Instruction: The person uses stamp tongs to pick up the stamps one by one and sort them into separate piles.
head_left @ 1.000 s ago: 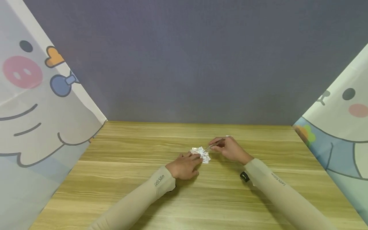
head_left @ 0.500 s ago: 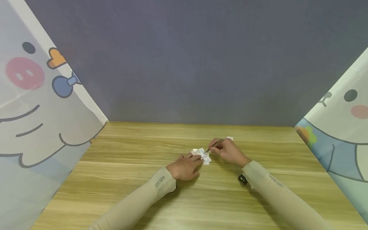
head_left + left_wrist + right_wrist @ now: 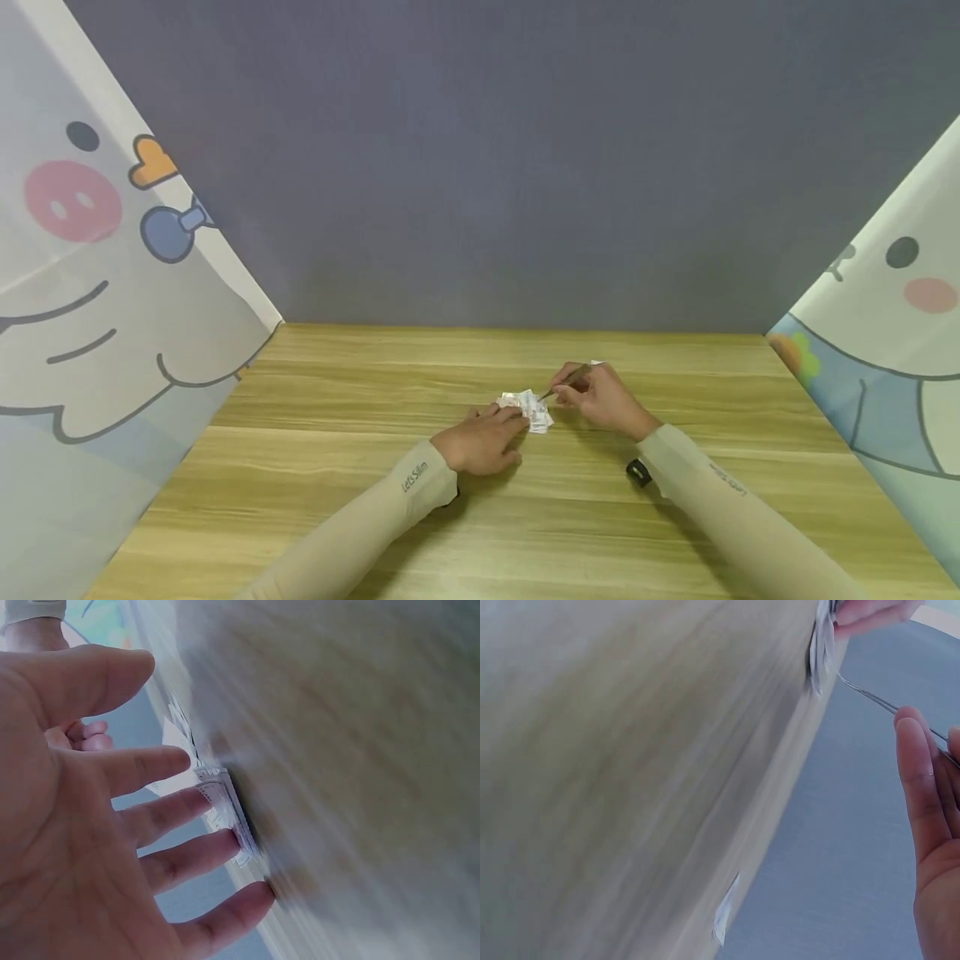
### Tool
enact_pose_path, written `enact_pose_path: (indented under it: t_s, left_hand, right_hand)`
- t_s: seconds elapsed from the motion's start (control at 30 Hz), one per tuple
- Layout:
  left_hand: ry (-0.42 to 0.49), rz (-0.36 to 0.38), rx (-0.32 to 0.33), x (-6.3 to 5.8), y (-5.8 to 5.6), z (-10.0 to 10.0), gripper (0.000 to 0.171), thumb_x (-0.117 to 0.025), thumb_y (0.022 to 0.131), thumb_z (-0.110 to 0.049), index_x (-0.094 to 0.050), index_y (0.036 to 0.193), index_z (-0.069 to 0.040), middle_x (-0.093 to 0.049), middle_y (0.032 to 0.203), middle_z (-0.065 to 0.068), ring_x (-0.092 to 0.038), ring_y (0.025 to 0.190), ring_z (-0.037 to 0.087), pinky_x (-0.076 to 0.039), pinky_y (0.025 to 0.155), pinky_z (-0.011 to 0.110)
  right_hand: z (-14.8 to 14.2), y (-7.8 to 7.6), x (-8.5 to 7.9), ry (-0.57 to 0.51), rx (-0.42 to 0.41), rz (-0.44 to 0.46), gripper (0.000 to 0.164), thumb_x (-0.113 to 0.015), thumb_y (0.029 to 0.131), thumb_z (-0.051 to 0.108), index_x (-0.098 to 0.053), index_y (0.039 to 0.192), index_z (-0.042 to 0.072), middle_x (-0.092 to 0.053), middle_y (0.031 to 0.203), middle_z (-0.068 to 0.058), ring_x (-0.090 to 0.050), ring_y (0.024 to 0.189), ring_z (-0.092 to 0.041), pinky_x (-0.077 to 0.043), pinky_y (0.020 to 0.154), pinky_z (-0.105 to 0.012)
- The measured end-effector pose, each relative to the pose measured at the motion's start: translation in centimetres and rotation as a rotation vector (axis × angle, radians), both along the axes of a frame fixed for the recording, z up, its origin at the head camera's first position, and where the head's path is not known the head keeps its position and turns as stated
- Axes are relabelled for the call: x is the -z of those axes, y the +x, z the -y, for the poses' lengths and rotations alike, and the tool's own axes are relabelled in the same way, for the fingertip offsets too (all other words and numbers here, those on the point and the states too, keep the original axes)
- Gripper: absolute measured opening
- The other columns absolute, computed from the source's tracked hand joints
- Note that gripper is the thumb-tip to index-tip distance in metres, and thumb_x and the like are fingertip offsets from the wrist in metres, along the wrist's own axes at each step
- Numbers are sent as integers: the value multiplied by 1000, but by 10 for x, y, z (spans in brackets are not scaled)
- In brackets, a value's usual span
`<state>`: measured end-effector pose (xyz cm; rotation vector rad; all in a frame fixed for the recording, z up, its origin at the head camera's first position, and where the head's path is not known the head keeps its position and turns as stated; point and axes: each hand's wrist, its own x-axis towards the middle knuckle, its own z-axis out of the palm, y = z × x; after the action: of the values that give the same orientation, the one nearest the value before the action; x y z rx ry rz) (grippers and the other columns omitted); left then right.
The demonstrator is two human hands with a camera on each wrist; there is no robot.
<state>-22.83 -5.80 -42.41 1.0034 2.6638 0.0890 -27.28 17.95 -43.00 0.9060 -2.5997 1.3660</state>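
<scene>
Several small white printed paper slips (image 3: pixel 534 408) lie in a loose, overlapping pile on the wooden table. My left hand (image 3: pixel 476 443) reaches over the pile's near left side with straight fingers, their tips on the slips. In the left wrist view the fingertips (image 3: pixel 225 844) overlap the stacked paper slips (image 3: pixel 216 796). To the right of the pile, my right hand (image 3: pixel 606 402) pinches metal tweezers (image 3: pixel 567 380) between thumb and fingers. Those tweezers (image 3: pixel 879 700) slant down to the pile in the right wrist view, their thin tips right at the edge of a slip.
One separate paper slip (image 3: pixel 724 910) lies on the table, mostly behind my right hand in the head view. A black strap piece (image 3: pixel 638 472) sits under the right cuff. A grey panel (image 3: pixel 480 167) rises along the table's far edge, with cartoon-printed sheets (image 3: pixel 71 275) at the sides.
The tweezers' tips have shifted slightly right and toward me across the pile, and the top slips lie differently. My left hand stays in place on the pile.
</scene>
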Motion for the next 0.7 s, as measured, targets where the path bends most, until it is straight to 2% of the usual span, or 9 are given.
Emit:
enact_pose_path:
  t_s: [0.33, 0.5, 0.7]
  left_hand:
    - [-4, 5, -11, 0, 1, -1, 58, -51, 97, -40, -34, 148, -18, -28, 152, 2, -24, 138, 30, -28, 105, 56]
    - [-13, 6, -24, 1, 1, -2, 59, -51, 96, -41, -33, 148, -18, -28, 151, 0, -23, 138, 29, -27, 105, 55]
    - [-18, 4, -30, 1, 0, -4, 60, -51, 96, -42, -33, 148, -17, -27, 152, 1, -22, 138, 30, -27, 105, 55]
  right_hand:
    - [-6, 3, -11, -45, 9, -37, 4, -65, 89, 4, -69, 88, 3, -66, 83, -15, -67, 66, -30, -55, 51, -32]
    - [-7, 5, -14, -65, 12, -31, 5, -64, 90, 5, -68, 88, 2, -66, 83, -17, -66, 67, -32, -53, 48, -31]
    - [-6, 8, -18, -84, 18, -89, 4, -65, 89, 5, -68, 88, 3, -66, 78, -10, -66, 63, -28, -50, 43, -27]
